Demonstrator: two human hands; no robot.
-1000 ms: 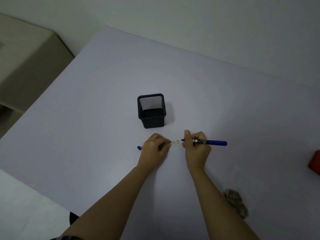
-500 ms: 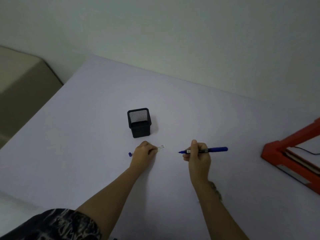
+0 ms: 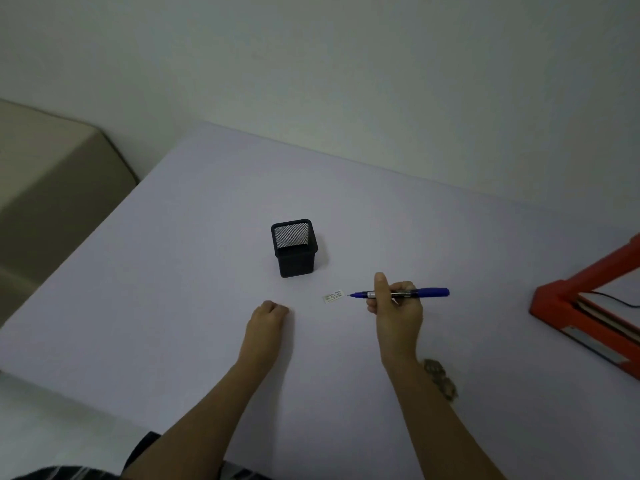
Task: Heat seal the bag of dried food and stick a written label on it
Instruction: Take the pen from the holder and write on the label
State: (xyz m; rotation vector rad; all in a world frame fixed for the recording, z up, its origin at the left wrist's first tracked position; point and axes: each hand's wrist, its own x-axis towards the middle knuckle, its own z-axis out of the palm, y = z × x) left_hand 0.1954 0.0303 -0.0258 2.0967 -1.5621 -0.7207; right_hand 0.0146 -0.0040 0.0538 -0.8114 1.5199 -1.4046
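Note:
A small white written label (image 3: 334, 295) lies flat on the pale table (image 3: 180, 306), with no hand on it. My right hand (image 3: 394, 306) grips an uncapped blue pen (image 3: 429, 292), whose tip points left just short of the label. My left hand (image 3: 268, 315) rests on the table to the label's left, fingers curled in; what is under them is hidden. The pen's cap is not visible. The bag of dried food (image 3: 441, 379) shows only partly, behind my right forearm. A red heat sealer (image 3: 568, 306) sits at the right edge.
A black mesh pen holder (image 3: 294, 249) stands just beyond my hands. A black cord (image 3: 613, 299) runs by the sealer. A beige block (image 3: 52, 188) sits off the table's left side, and a wall backs the far edge.
My left hand let go of the label and slid left to where the blue cap lay. My right hand drew the pen back to the right. The view tilted up, showing the sealer.

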